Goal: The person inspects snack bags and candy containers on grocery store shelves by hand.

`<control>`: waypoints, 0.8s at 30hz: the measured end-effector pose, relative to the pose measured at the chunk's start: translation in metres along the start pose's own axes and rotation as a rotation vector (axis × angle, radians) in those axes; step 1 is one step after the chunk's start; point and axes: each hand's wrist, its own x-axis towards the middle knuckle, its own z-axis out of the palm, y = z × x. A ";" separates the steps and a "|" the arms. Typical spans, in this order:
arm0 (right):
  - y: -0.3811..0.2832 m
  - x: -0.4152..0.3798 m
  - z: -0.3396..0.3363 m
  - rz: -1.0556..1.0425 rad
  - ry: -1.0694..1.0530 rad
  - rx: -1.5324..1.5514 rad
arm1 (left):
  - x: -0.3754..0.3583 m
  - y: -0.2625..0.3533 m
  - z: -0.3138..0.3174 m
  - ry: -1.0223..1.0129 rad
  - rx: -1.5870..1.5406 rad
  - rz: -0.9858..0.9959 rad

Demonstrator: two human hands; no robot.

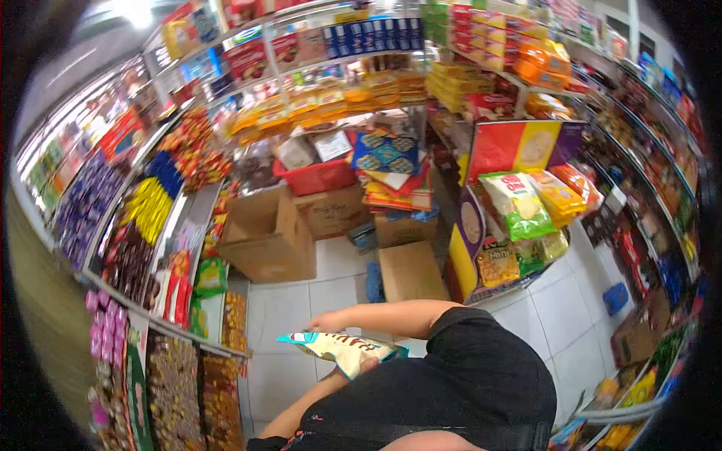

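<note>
A cream snack bag (342, 350) with teal ends and dark lettering lies tilted in front of my body. My left hand (364, 368) grips its lower edge near the lettered end, the thumb showing on the front. Reaching across from the right, my right hand (329, 322) is at the bag's upper edge near the teal left end. Its fingers look curled there, partly hidden behind the bag.
An open cardboard box (274, 240) stands on the white tiled floor ahead, with another carton (411, 272) to its right. A display stand (466, 240) holds snack bags. Candy shelves (162, 316) line the left; a red bin (320, 179) sits at the back.
</note>
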 end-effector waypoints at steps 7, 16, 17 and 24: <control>0.026 -0.124 -0.027 0.098 0.295 0.350 | 0.052 -0.028 -0.005 -0.080 -0.215 -0.104; -0.017 -0.123 -0.063 -0.246 0.574 0.049 | 0.091 -0.021 0.014 -0.337 -0.175 0.052; -0.003 -0.116 -0.061 -0.163 0.584 0.047 | 0.090 -0.021 0.013 -0.362 -0.115 0.130; 0.054 -0.079 -0.031 0.235 0.539 0.226 | 0.072 -0.028 -0.015 -0.350 -0.211 0.184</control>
